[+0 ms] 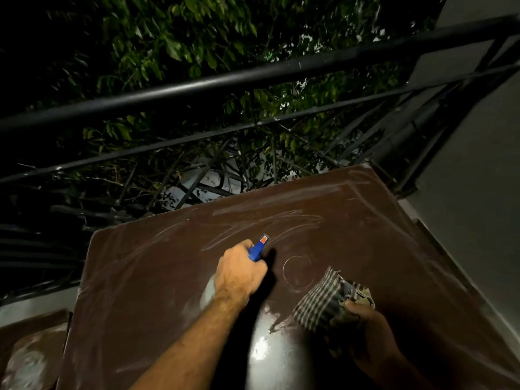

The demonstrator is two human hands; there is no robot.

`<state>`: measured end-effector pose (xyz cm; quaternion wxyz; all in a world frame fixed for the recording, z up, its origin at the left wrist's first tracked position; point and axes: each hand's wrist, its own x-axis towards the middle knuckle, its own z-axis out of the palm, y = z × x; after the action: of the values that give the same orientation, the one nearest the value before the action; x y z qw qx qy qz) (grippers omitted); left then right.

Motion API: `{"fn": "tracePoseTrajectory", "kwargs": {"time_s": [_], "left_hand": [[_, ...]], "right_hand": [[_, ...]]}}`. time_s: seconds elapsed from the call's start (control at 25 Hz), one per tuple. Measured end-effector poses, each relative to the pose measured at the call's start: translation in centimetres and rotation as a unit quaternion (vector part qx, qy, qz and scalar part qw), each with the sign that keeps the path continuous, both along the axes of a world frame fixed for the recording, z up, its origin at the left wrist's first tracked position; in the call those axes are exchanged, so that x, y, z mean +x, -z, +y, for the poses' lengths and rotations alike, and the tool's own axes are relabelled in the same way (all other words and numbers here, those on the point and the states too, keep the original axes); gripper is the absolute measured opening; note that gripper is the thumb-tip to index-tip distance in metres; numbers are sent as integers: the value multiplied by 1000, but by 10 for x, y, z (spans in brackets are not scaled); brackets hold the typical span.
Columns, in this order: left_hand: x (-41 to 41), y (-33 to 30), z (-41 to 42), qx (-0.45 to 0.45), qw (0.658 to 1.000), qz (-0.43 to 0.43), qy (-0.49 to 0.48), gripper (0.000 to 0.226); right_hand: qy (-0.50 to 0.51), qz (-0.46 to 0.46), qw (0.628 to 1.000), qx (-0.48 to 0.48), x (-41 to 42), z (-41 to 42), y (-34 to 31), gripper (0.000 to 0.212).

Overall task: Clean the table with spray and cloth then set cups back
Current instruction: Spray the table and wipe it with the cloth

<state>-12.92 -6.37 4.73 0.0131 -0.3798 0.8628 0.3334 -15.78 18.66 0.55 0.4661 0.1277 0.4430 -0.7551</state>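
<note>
A brown table (pixel 157 291) with dusty streaks and a faint cup ring fills the lower half of the head view. My left hand (pixel 242 271) grips a spray bottle (pixel 258 247) with a blue head, its nozzle aimed at the middle of the tabletop; a pale part of the bottle shows under the wrist. To the right, my right hand (pixel 363 316) holds a bunched checked cloth (pixel 323 299) just above the table's near right part. A wet glossy patch (pixel 267 342) lies between the two arms. No cups are in view.
A black metal railing (pixel 253 77) runs behind the table, with dark leafy branches (pixel 168 46) beyond it. A grey wall (pixel 478 164) borders the right side. Another brown surface (pixel 28 356) sits at the lower left, lower than the table.
</note>
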Motion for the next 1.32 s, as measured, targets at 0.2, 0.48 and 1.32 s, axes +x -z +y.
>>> {"fn": "tracePoseTrajectory", "kwargs": {"time_s": [0.2, 0.48, 1.32], "left_hand": [[-34, 7, 10, -1, 999, -37, -26, 20], [-89, 10, 13, -4, 997, 17, -69, 13], [-94, 29, -1, -126, 991, 5, 41, 36]], "right_hand": [[45, -10, 998, 34, -55, 35, 32, 35], [53, 43, 996, 49, -143, 25, 9, 38], [-195, 651, 565, 468, -154, -51, 78, 70]]}}
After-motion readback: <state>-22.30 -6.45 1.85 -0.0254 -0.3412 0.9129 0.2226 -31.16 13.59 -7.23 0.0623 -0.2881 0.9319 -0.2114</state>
